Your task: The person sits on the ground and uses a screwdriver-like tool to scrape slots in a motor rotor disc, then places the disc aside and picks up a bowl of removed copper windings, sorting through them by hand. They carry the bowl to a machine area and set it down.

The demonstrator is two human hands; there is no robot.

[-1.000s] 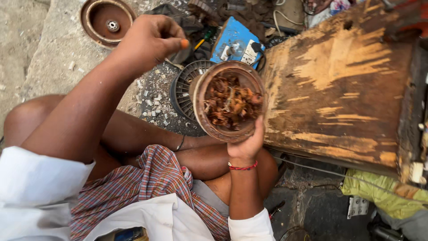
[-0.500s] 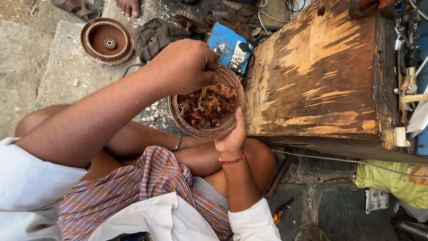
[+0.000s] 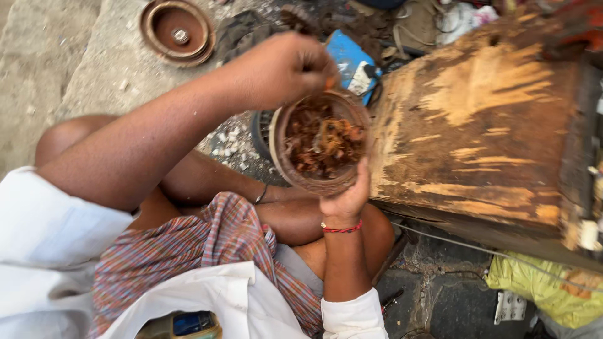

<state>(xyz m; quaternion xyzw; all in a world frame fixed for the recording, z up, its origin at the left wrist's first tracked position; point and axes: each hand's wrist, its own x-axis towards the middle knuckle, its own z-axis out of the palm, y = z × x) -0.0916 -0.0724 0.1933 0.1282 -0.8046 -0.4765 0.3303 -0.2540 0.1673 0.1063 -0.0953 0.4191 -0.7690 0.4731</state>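
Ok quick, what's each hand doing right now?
Left hand: closed on an orange-handled tool, over the round rusty part.
Right hand: gripping the round rusty part's near rim.

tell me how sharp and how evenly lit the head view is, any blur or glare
Head view: flat daylight, no hard shadows and no real glare. The left hand and forearm are softened by motion blur, and the contents of the round rusty casing smear together. The right hand and the worn wooden block read somewhat clearer.

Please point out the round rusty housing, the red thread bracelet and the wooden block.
round rusty housing [image 3: 317,141], head view, on its copper-filled inside
red thread bracelet [image 3: 342,228], head view, on the thread
wooden block [image 3: 483,125], head view, on its top face
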